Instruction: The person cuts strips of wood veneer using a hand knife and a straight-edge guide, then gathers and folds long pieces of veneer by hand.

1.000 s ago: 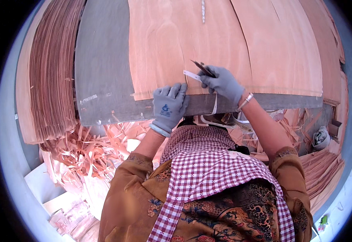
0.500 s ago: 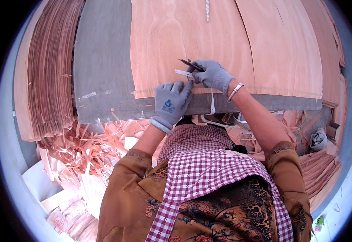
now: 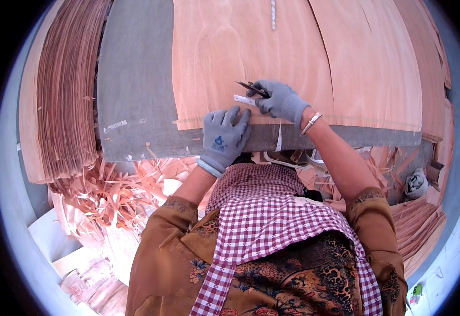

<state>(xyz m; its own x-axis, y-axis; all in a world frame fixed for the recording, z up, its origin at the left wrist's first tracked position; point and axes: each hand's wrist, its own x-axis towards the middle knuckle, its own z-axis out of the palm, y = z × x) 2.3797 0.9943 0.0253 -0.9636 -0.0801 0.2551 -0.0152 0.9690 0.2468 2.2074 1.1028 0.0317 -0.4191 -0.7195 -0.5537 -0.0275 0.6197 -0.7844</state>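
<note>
My gloved left hand (image 3: pixel 222 134) rests at the front edge of a pale pink veneer sheet (image 3: pixel 214 52), fingers extended and slightly bent on it. My gloved right hand (image 3: pixel 280 102), just right of those fingertips, grips a dark, pointed tool (image 3: pixel 252 88), possibly scissors or a blade, along with a narrow white tape strip (image 3: pixel 243 99). More tape (image 3: pixel 279 138) hangs over the front of the grey board (image 3: pixel 135 79) beneath the veneer. A dark split runs beside a second sheet (image 3: pixel 372 63). A short white strip (image 3: pixel 273 15) lies higher up on the veneer.
A tall veneer stack (image 3: pixel 64 95) lines the left, with more sheets (image 3: pixel 432 105) at the right. Below the board lie tangled veneer offcuts (image 3: pixel 114 195), a grey bundle (image 3: pixel 416 184) and strips (image 3: pixel 417 226) at lower right. My checked apron (image 3: pixel 272 221) is below my hands.
My right hand has moved left, closer to my left fingertips, with the tool and tape; over the last half second it shifted only slightly. My left hand stays at the edge.
</note>
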